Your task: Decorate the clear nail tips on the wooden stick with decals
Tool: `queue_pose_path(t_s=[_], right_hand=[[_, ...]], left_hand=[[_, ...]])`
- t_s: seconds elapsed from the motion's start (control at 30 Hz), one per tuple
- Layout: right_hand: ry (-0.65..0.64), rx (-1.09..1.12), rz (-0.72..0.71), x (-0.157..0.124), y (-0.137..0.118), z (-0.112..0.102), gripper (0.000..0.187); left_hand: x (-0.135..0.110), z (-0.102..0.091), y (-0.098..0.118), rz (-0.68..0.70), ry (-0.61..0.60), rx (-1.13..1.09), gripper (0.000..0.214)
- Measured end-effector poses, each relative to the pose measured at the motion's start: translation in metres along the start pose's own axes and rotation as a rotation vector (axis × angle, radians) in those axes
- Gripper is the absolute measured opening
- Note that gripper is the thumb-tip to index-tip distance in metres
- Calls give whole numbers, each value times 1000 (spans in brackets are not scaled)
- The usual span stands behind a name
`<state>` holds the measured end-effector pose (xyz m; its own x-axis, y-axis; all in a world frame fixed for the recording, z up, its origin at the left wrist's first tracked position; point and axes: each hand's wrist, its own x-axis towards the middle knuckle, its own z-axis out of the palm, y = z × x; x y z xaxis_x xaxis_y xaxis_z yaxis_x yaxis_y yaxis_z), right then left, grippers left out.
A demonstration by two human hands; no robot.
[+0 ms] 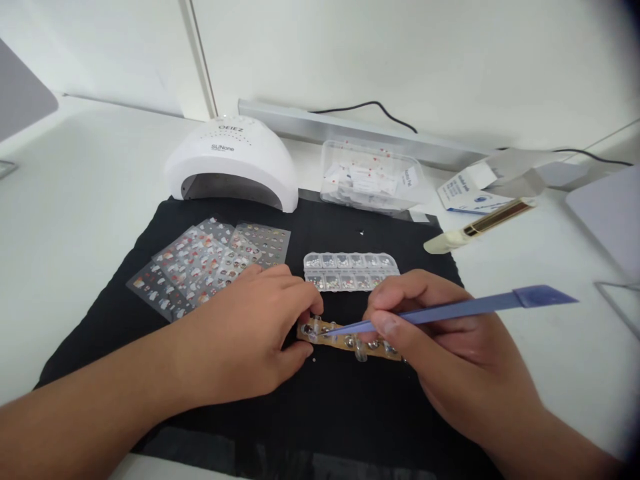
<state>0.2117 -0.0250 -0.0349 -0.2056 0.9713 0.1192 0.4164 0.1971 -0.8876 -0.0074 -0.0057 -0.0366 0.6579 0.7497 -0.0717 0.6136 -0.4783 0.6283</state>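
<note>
My left hand (260,327) is closed at the left end of a narrow tan strip (340,341), pinching it between thumb and fingers. Clear nail tips (360,349) and shiny silver round pieces sit along the strip. Between the thumb and fingers of my right hand (445,340) are slim blue tweezers (460,309), held slanting. Their pointed end reaches the left part of the strip; whether it touches a nail tip I cannot tell. Just behind the strip lies a clear compartment box (351,272) of tiny beads and gems.
A white nail lamp (233,160) stands at the back left of the black mat (320,420). Sticker sheets (200,263) overlap on the left. Behind are a clear plastic tub (373,177) and an opened white carton (480,190). A gold-and-cream tube (475,227) lies right.
</note>
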Motion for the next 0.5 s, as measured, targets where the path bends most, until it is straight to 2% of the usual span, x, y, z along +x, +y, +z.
queue_pose_path(t_s=[0.5], right_hand=[[0,130,37,0,-1,1,6]], left_hand=[[0,-2,1,0,1,-15,13]])
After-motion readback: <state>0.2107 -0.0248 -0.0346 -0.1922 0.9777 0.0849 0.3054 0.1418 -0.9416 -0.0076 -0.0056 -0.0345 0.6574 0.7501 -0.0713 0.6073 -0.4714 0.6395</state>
